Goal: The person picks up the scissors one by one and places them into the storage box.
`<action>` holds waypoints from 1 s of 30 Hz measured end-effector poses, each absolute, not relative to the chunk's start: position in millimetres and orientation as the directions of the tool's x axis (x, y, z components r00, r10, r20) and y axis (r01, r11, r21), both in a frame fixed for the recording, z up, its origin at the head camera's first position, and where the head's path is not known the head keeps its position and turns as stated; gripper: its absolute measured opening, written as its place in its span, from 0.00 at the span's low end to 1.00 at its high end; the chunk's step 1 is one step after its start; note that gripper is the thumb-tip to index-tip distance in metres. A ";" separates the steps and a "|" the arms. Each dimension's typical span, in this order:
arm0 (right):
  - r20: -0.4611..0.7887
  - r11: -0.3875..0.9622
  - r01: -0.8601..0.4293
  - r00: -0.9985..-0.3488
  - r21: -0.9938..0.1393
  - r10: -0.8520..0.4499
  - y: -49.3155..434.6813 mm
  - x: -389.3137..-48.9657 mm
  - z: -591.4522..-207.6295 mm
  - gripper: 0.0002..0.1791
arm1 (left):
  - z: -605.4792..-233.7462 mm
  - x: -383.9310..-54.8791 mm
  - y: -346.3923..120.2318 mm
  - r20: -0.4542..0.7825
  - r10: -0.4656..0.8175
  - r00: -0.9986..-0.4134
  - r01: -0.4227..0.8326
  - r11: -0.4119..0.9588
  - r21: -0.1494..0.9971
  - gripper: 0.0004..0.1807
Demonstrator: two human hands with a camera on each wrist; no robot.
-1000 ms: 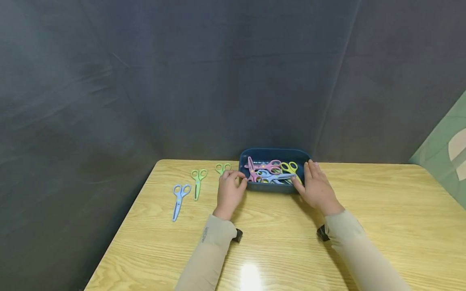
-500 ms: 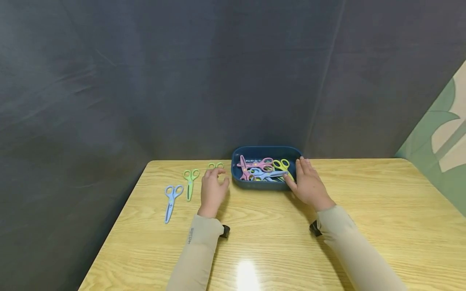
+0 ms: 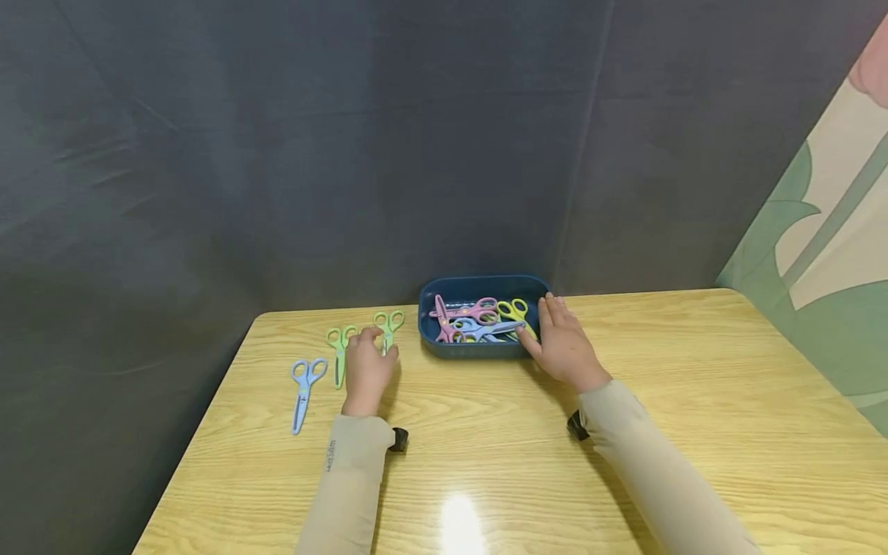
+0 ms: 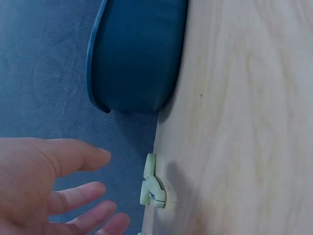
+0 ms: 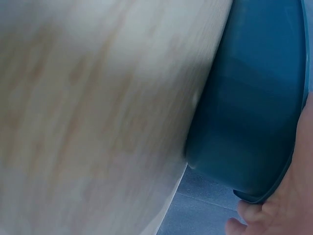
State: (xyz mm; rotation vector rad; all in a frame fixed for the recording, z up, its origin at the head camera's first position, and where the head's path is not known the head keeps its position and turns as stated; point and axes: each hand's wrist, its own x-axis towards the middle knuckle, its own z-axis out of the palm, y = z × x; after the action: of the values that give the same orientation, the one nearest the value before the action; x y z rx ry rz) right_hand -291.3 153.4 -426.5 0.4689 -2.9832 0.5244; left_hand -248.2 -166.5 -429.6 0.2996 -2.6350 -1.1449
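Note:
In the head view a dark blue bin (image 3: 479,351) stands at the table's back edge, holding several scissors: pink scissors (image 3: 479,311), blue scissors (image 3: 486,330) and yellow-green scissors (image 3: 515,310) on top. My right hand (image 3: 570,353) rests on its front right corner, fingers extended along the right rim, thumb over the front rim. My left hand (image 3: 368,370) hovers among the scissors left of the bin, holding nothing. In the left wrist view its fingers (image 4: 80,193) are spread apart from the green scissors (image 4: 152,185). The hand partly covers these blades in the head view.
Left of my left hand lie other green scissors (image 3: 339,356) and blue scissors (image 3: 303,391), loose on the wooden table (image 3: 479,432). A dark cloth (image 3: 347,154) hangs behind the table. A patterned panel (image 3: 825,254) stands at the right.
My left hand has moved left from the bin's left front corner to the green scissors. My right hand has stayed on the bin. The head view has shifted to the right.

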 end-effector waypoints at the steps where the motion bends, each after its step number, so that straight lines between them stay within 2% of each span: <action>1: 0.127 0.895 -0.310 -0.951 -0.320 -0.284 152.9 -291.6 -426.4 0.46 | -430.0 -248.2 -167.4 0.137 -0.281 -0.950 -0.093 0.671 0.735 0.26; 10: 0.134 0.896 -0.309 -0.951 -0.319 -0.280 152.7 -290.8 -426.7 0.46 | -439.7 -249.2 -170.4 0.094 -0.229 -0.969 -0.098 0.701 0.706 0.27; 22: 0.142 0.897 -0.310 -0.950 -0.317 -0.278 152.0 -291.1 -429.0 0.46 | -446.4 -254.7 -172.9 0.026 -0.229 -0.973 -0.153 0.726 0.670 0.27; 30: 0.147 0.899 -0.308 -0.950 -0.313 -0.274 152.7 -291.6 -431.2 0.46 | -448.5 -255.7 -172.7 0.057 -0.224 -0.973 -0.138 0.759 0.637 0.24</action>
State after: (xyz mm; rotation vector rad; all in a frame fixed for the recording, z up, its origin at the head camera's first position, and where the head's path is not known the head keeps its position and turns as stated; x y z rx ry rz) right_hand -291.6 152.7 -431.2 0.4552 -2.9642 0.5131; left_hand -255.7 -172.7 -448.5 0.2922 -2.8235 -1.0068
